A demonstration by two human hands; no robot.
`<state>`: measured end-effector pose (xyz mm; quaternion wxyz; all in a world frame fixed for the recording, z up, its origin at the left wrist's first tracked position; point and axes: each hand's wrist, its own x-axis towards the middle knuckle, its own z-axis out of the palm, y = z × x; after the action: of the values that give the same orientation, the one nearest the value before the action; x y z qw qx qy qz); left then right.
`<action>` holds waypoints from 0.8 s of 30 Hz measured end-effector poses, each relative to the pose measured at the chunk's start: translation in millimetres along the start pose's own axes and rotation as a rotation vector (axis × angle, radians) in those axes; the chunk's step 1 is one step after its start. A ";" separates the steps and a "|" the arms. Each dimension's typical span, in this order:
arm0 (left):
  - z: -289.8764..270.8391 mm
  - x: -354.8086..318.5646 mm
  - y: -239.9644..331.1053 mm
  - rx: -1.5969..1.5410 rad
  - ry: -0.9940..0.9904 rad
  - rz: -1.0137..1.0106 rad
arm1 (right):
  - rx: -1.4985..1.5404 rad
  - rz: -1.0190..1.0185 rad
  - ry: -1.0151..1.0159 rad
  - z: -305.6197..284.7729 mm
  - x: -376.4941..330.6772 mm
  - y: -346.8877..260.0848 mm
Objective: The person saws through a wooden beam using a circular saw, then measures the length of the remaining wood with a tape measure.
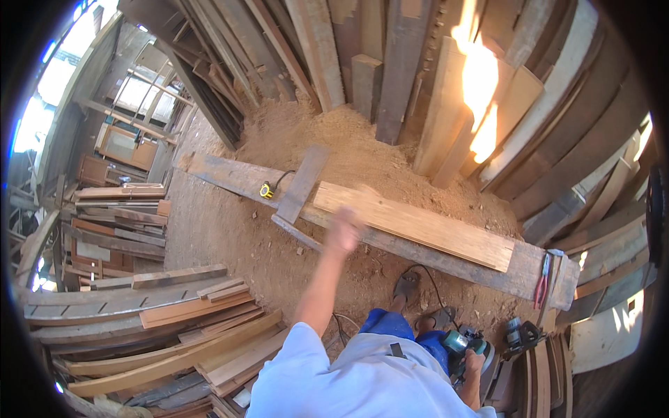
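Note:
My left hand [346, 228] is over the near edge of a pale wooden plank [418, 224], toward its left end. It is smeared by motion, so I cannot tell whether it touches the wood or how its fingers lie. The plank rests lengthwise on a long, weathered grey beam [446, 259]. Low at my right side, my right hand [474, 364] is closed around the handle of a teal handheld power tool [456, 343]. A dark cord [437, 296] loops up near the tool and my feet. My arm and clothes hide part of the tool.
A short dark board [304, 182] crosses the beam, with a yellow tape measure [265, 189] left of it. Red-handled pliers [541, 282] lie at the beam's right end. Another power tool [523, 336] sits nearby. Leaning boards [404, 63] line the back; lumber piles [174, 341] stand left. Sawdust covers the ground.

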<state>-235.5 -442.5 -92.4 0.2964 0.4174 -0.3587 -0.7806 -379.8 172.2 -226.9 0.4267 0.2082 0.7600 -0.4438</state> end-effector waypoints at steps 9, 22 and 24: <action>-57.3 31.0 73.5 0.889 0.189 0.453 | -0.097 -0.040 -0.061 26.6 0.5 1.8; 172.7 91.4 -137.0 2.346 -0.796 0.096 | -0.071 0.146 0.119 31.2 -37.2 38.5; 182.7 95.7 -135.3 2.343 -0.829 0.039 | -0.010 0.189 0.151 29.7 -43.8 44.3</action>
<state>-460.9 -381.6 -171.6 -0.3784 0.1471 -0.9120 -0.0588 -311.2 172.6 -219.6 0.4093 0.3095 0.7691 -0.3811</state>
